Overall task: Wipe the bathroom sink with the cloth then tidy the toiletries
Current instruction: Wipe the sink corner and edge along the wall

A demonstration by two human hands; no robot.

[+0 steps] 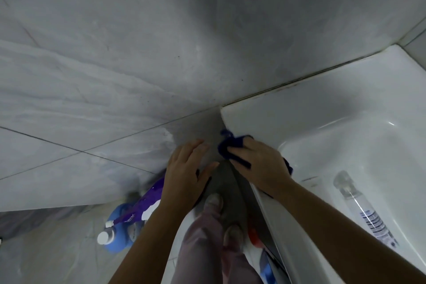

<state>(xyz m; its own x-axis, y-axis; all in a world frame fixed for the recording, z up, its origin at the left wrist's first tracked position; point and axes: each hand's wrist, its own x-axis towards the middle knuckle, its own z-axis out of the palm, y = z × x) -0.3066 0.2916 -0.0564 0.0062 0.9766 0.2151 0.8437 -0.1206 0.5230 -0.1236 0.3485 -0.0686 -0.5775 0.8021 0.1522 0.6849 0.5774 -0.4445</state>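
Note:
The white sink [327, 108] fills the right side, against the grey tiled wall. My right hand [258, 166] presses a dark blue cloth [232, 145] onto the sink's left rim near its back corner. My left hand [186, 173] hovers just left of the sink with fingers spread and nothing in it. A clear tube-shaped toiletry [362, 210] with a blue label lies on the sink's front right part.
Below on the floor stand a purple and white bottle [147, 205], a small white-capped bottle [106, 235] and a blue object [122, 237]. My legs and feet [214, 205] are under the sink's edge. Grey wall tiles [115, 53] cover the left and top.

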